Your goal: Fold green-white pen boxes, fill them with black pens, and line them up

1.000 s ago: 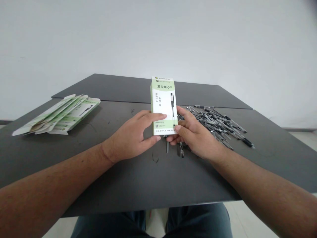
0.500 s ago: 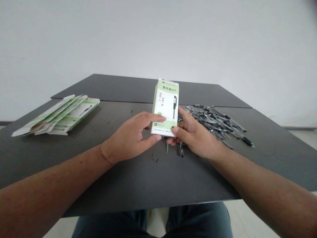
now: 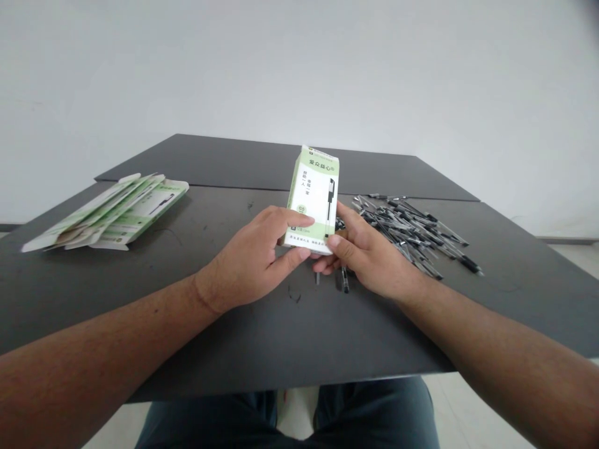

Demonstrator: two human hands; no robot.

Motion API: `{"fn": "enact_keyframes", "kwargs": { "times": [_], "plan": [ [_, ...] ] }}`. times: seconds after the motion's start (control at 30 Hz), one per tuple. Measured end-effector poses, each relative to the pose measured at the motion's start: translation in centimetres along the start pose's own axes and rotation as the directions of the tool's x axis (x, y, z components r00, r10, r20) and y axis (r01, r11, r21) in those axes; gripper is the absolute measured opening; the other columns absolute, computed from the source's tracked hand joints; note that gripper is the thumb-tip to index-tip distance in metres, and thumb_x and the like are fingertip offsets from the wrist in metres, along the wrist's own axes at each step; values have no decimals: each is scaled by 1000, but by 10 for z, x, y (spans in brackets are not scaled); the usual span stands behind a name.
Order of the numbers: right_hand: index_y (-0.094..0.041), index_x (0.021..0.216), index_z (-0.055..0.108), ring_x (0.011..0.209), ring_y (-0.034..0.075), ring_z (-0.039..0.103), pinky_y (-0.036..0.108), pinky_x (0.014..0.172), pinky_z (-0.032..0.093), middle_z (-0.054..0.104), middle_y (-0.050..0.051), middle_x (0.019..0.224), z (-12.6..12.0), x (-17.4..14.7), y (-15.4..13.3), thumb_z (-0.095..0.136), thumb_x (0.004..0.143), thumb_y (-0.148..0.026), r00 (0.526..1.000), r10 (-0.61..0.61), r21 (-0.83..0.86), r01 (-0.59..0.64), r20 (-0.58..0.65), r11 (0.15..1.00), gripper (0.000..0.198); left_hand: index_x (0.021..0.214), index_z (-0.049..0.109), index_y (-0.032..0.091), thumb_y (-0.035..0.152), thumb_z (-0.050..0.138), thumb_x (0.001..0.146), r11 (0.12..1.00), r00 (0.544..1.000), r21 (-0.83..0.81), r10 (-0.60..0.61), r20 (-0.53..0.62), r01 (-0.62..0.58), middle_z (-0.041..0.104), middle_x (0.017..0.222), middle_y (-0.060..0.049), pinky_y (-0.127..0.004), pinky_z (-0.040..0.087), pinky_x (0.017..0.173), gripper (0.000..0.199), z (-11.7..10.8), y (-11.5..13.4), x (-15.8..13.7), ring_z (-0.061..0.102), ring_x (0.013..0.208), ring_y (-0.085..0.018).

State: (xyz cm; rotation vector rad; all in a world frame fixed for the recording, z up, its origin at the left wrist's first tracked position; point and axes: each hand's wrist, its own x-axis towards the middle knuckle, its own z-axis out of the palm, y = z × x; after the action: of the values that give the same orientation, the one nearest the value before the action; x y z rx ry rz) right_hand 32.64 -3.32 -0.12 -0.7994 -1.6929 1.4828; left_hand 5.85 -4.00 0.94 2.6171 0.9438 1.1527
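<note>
- Spanning the view: dark counter, apparently broad enough to keep things apart.
- Flattened cartons, ten o'clock, overlapped, presumably saving room.
- Pen pile, two o'clock, probably for short reach.
- Printed box, twelve o'clock, tilted; left hand part-curled on it, finger across its face; right hand closed round its lower corner, likely for steadiness.

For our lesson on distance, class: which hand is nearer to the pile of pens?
Right. The right hand is beside the left edge of the pile of pens; the left hand is farther away, left of the box.
</note>
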Motion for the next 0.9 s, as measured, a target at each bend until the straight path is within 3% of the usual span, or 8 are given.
{"fn": "enact_keyframes", "kwargs": {
  "times": [0.3,0.53,0.73,0.83,0.9],
  "plan": [
    [-24,192,8,92,26,89,39,81,74,86,6,105,7,-2,2,76,115,-59,1000,5,16,-5,16,1000,108,138,59,25,32,79,102,992,989,13,-123,-87,124,75,138,-8,-43,63,113,42,12,6,-4,77,127,-28],
    [-22,190,17,89,24,87,39,81,74,86,7,104,17,-3,-2,77,114,-53,999,40,15,-40,16,999,101,129,59,27,32,86,96,976,965,16,-210,-159,215,76,130,-5,-41,62,106,43,17,19,-2,77,119,-27],
    [-23,191,12,92,26,89,41,81,74,85,5,102,16,-3,-3,78,113,-48,998,55,-16,-55,-18,998,105,137,61,23,35,80,104,990,986,-26,-139,-96,137,77,136,-8,-39,63,106,40,13,8,-2,77,122,-27],
    [-26,192,5,92,27,89,43,82,74,86,5,105,12,-2,-5,78,111,-44,994,81,-34,-83,-69,996,110,145,63,20,35,70,113,992,997,-112,-70,-34,66,77,146,-11,-38,63,111,36,7,-1,-2,77,130,-26],
    [-27,192,4,92,27,89,45,84,75,86,5,106,10,-1,-7,77,111,-43,990,93,-38,-98,-109,995,111,148,66,20,36,63,118,980,997,-183,-82,-11,79,77,150,-12,-37,64,109,35,4,-5,-1,77,131,-26]
  ]
}}
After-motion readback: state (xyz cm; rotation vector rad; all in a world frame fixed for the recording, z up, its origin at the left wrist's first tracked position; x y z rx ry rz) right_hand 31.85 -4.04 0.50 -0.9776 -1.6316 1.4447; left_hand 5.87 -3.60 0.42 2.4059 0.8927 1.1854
